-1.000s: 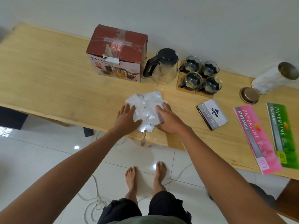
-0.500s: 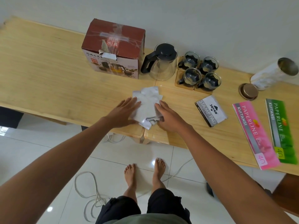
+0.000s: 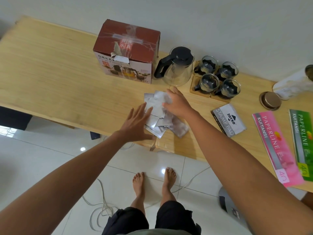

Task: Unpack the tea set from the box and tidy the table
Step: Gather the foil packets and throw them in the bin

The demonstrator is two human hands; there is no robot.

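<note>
Head view: at frame centre, silver foil packets (image 3: 156, 114) lie piled near the wooden table's (image 3: 50, 78) front edge. The left hand (image 3: 137, 123), fingers spread flat, presses the pile's left side. The right hand (image 3: 176, 103) pinches the top packets. Above, the tea-set box (image 3: 127, 53) stands closed beside a glass teapot (image 3: 177, 70) and four glass cups (image 3: 218, 77).

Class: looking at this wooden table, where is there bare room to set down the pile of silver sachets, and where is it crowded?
Free: the long wooden table stretch left of the red-brown cardboard box, and the near strip between the silver foil sachets and grey stamp pad box. Crowded: right of the box, with the black-lidded glass teapot, four glass cups and receipt books.
</note>
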